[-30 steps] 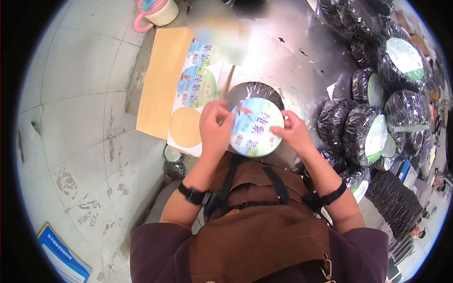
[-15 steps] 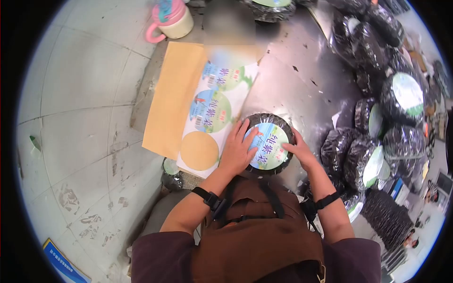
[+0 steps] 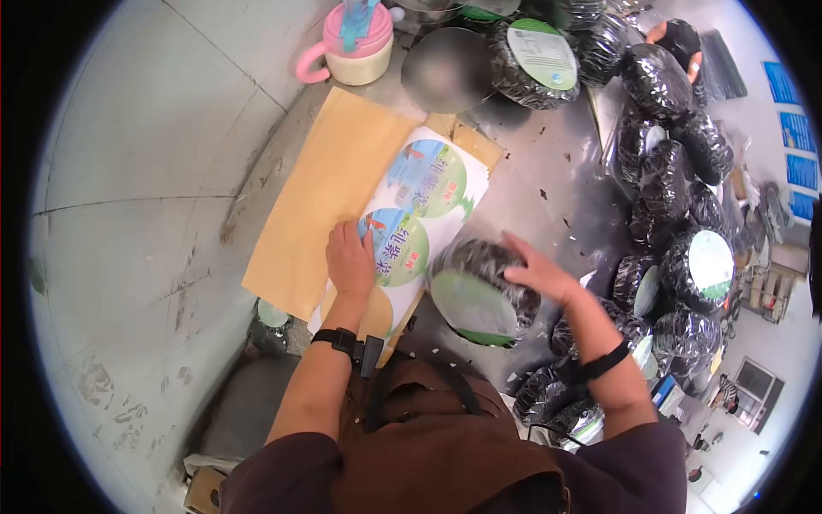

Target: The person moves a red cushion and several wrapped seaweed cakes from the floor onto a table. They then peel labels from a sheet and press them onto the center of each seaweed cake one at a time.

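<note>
My left hand (image 3: pixel 351 261) rests on the label sheet (image 3: pixel 469 167), its half-bent fingers beside the left edge of a round printed label (image 3: pixel 401 248). The label lies flat on the sheet. My right hand (image 3: pixel 544 272) grips the upper right rim of a round seaweed pack (image 3: pixel 479 261), dark and wrapped in shiny clear film. That pack is tilted and smeared by motion, a pale green and white label showing on its lower face. Lower on the sheet, partly behind my left wrist, is a bare tan patch (image 3: pixel 377 313).
Tan backing paper (image 3: pixel 321 188) lies left of the labels. A pink-lidded cup (image 3: pixel 360 47) and a round metal dish (image 3: pixel 445 73) stand at the back. Several wrapped packs (image 3: pixel 685 338) are piled along the right. Another person (image 3: pixel 681 43) is at the far right.
My left hand has left the pack and moved left onto the label sheet. My right hand has tilted the pack, whose purple-lettered label no longer shows. The view has shifted.
</note>
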A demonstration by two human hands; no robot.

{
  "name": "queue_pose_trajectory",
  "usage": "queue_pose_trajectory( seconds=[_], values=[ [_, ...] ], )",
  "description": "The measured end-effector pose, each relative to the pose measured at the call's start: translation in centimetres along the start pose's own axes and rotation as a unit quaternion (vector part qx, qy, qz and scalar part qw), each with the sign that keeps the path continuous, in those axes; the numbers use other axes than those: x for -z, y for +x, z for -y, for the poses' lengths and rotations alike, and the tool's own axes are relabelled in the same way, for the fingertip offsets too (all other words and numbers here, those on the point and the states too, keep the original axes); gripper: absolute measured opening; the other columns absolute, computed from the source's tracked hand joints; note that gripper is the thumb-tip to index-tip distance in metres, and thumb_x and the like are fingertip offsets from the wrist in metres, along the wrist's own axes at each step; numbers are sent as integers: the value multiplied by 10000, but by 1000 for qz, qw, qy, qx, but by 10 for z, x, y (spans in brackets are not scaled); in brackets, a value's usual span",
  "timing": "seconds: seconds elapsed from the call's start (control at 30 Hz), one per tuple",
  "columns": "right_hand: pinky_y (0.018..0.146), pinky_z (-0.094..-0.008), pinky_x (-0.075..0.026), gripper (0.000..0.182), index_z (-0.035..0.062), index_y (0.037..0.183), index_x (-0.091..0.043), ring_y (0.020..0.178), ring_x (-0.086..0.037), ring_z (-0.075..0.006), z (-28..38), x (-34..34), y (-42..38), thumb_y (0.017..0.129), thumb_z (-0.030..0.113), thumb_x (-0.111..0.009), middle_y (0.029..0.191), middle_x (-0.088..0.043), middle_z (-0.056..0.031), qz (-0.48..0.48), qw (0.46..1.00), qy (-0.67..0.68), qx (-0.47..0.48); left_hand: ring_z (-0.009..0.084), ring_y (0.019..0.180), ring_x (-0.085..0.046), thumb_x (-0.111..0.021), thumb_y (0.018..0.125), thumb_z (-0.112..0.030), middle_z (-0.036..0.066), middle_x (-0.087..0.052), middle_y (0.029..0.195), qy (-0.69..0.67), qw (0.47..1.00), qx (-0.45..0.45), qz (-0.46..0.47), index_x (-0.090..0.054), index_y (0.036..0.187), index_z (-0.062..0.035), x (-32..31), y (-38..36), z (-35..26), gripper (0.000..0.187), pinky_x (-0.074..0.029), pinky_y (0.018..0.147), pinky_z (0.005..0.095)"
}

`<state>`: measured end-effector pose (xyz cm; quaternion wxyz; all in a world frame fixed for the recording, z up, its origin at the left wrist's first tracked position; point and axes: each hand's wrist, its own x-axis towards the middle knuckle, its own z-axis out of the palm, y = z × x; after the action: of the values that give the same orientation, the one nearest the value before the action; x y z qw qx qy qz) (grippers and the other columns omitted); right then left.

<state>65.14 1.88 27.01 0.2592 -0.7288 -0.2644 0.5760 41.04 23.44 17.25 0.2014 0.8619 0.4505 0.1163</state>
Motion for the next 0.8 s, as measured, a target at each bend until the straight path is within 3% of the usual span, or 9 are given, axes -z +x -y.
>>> queue_pose_trajectory(
  seconds=[0.13,0.17,0.2,0.27,0.37,0.47,0.53,0.67,0.8],
  values=[
    [1065,-374,-312,889,45,1462,-229,1294,-389,-280,-29,-37,-8,788,404,-683,1431,-384,-142,-81,964,251,-26,325,923,-534,-565,861,-159,131,-547,972,-30,999,21,-14,-542,992,-32,-9,-2,9,184,-437,778,430],
    [1081,-364,-282,983,67,1468,-215,1330,-346,-263,-25,-42,-20,738,503,-708,1456,-339,-174,-11,970,242,-36,325,916,-535,-558,865,-151,128,-548,957,-33,999,28,-32,-539,962,-36,-12,2,9,151,-438,775,431],
    [1074,-366,-300,997,70,1462,-233,1321,-370,-272,-20,-58,-33,704,451,-758,1461,-335,-162,-48,965,257,-17,325,916,-535,-558,865,-151,128,-548,957,-32,998,29,-35,-539,962,-36,-12,5,9,151,-438,775,431],
    [1054,-365,-343,1014,61,1452,-247,1304,-403,-285,-8,-68,-61,668,388,-799,1445,-360,-159,-202,975,-88,44,330,902,-543,-546,875,-136,128,-546,923,-50,996,69,-23,-521,911,-39,-9,0,7,107,-442,759,431],
    [1053,-401,-351,943,41,1410,-299,1295,-385,-369,38,-93,-91,676,385,-781,1405,-385,-227,-129,967,-212,53,331,867,-559,-517,893,-135,128,-550,917,-27,994,103,-20,-511,885,-46,-7,5,1,89,-454,730,432],
    [1045,-411,-358,949,43,1414,-296,1306,-365,-376,42,-102,-91,675,396,-775,1416,-360,-237,-50,994,-98,-14,336,846,-573,-485,907,-132,126,-563,924,61,995,69,-41,-513,900,-50,-19,4,7,86,-476,708,430],
    [1038,-406,-365,947,49,1417,-294,1292,-383,-360,46,-104,-97,681,409,-768,1412,-369,-221,-107,987,-119,25,343,835,-582,-473,911,-133,129,-566,923,64,995,73,-33,-512,902,-51,-20,7,7,91,-486,700,434],
    [1021,-393,-380,900,41,1405,-313,1226,-449,-354,41,-105,-95,679,328,-760,1364,-411,-236,-176,933,-307,62,368,811,-603,-459,918,-135,148,-575,931,65,994,88,-8,-498,906,-47,-20,10,9,97,-504,678,447],
    [1021,-361,-385,907,35,1421,-303,1217,-483,-328,4,-60,-77,680,314,-746,1347,-450,-233,-153,984,-90,14,377,798,-606,-461,929,-168,156,-578,937,59,994,95,-13,-483,906,-45,-22,10,14,127,-500,669,459]
  ],
)
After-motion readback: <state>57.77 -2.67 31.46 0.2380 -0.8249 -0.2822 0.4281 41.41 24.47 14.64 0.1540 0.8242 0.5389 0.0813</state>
